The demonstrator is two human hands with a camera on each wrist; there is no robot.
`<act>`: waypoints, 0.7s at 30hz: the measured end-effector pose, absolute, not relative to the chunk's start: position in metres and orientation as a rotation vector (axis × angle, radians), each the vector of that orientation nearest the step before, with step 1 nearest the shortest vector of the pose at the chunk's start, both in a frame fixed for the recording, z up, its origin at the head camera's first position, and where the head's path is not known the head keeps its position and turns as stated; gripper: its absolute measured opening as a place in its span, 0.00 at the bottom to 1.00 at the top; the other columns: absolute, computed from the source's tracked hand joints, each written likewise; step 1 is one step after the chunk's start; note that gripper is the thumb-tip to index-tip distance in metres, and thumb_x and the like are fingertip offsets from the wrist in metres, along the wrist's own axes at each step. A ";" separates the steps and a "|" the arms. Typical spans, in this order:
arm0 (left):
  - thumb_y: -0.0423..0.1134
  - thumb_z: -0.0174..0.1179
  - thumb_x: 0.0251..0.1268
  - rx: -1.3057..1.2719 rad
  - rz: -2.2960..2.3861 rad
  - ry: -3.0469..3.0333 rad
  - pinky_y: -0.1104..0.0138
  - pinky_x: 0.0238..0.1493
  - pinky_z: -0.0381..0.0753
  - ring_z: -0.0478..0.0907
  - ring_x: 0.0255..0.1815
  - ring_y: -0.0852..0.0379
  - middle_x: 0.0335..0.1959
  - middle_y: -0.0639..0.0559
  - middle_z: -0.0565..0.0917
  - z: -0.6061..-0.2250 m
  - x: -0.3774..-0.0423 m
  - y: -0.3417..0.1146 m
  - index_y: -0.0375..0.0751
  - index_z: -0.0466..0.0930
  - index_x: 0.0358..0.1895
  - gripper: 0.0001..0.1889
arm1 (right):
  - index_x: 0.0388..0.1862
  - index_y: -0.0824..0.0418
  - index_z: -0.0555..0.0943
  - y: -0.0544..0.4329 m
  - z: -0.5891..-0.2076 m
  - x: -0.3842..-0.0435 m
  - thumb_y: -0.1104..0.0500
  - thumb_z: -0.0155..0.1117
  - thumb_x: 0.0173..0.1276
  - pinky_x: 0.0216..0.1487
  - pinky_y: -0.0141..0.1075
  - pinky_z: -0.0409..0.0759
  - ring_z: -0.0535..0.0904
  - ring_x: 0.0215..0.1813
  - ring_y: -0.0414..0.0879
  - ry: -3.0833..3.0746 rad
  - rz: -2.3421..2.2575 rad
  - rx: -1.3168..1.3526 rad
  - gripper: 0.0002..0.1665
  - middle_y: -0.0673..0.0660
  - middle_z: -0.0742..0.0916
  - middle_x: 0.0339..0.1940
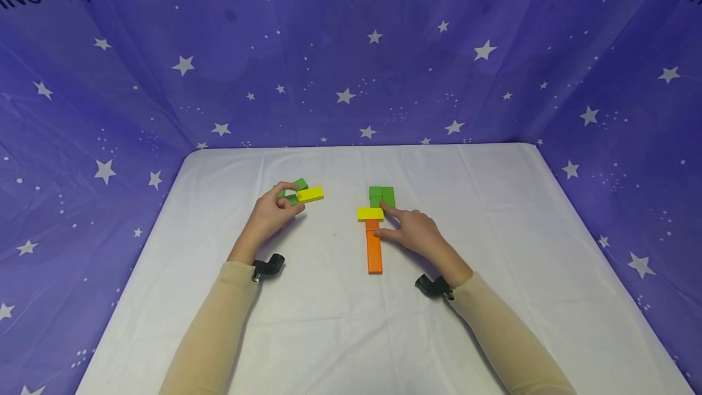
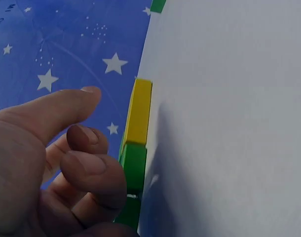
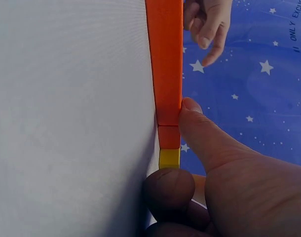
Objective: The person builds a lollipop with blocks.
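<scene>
My left hand point(image 1: 270, 215) hovers beside a yellow block point(image 1: 311, 194), thumb and index finger apart; the left wrist view shows a gap between that hand point(image 2: 56, 163) and the yellow block point(image 2: 139, 112). Several green blocks point(image 1: 300, 184) lie partly hidden behind its fingers. On the right, green blocks point(image 1: 387, 194) adjoin a crosswise yellow block point(image 1: 367, 214), with a short orange block point(image 1: 372, 224) and a long orange block point(image 1: 375, 255) in line below. My right hand point(image 1: 419, 233) has its index fingertip at the green blocks and its thumb touching the orange ones.
A white cloth point(image 1: 323, 322) covers the table. Purple curtains point(image 1: 351, 60) with white stars stand at its back and both sides. Black wrist devices point(image 1: 269, 265) sit at both cuffs.
</scene>
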State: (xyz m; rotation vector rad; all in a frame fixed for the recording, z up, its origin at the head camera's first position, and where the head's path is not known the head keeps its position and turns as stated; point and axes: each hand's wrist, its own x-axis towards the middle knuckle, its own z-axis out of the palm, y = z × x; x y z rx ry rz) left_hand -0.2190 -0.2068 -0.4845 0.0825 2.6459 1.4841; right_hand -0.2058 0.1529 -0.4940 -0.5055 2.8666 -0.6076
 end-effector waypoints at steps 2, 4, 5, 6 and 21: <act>0.51 0.68 0.61 0.057 1.483 2.634 0.66 0.17 0.66 0.66 0.14 0.56 0.23 0.47 0.78 -0.485 -0.219 -0.210 0.56 0.72 0.63 0.27 | 0.76 0.44 0.65 0.153 -0.494 -0.206 0.25 0.64 0.56 0.21 0.40 0.62 0.55 0.19 0.44 2.866 -0.610 -0.504 0.52 0.48 0.64 0.11; 0.50 0.68 0.61 0.034 1.476 2.636 0.66 0.17 0.67 0.66 0.13 0.56 0.23 0.47 0.78 -0.486 -0.220 -0.213 0.56 0.72 0.63 0.27 | 0.76 0.44 0.65 0.153 -0.494 -0.206 0.25 0.64 0.56 0.21 0.40 0.62 0.56 0.20 0.44 2.865 -0.608 -0.502 0.52 0.49 0.64 0.11; 0.49 0.68 0.61 0.020 1.473 2.637 0.66 0.16 0.67 0.65 0.12 0.57 0.22 0.48 0.78 -0.487 -0.220 -0.215 0.56 0.72 0.63 0.26 | 0.76 0.44 0.65 0.153 -0.493 -0.206 0.25 0.64 0.56 0.21 0.40 0.62 0.56 0.20 0.45 2.865 -0.608 -0.501 0.52 0.49 0.65 0.11; 0.49 0.68 0.61 0.007 1.469 2.639 0.66 0.16 0.67 0.65 0.12 0.57 0.20 0.48 0.77 -0.487 -0.220 -0.216 0.56 0.72 0.62 0.26 | 0.76 0.44 0.65 0.153 -0.493 -0.205 0.25 0.64 0.56 0.21 0.40 0.63 0.56 0.20 0.45 2.865 -0.606 -0.499 0.52 0.49 0.66 0.11; 0.47 0.67 0.61 -0.095 1.425 2.632 0.66 0.14 0.67 0.65 0.11 0.57 0.19 0.50 0.75 -0.492 -0.223 -0.225 0.53 0.73 0.62 0.25 | 0.76 0.44 0.65 0.153 -0.493 -0.205 0.25 0.64 0.56 0.24 0.40 0.67 0.64 0.21 0.47 2.867 -0.607 -0.504 0.52 0.52 0.73 0.12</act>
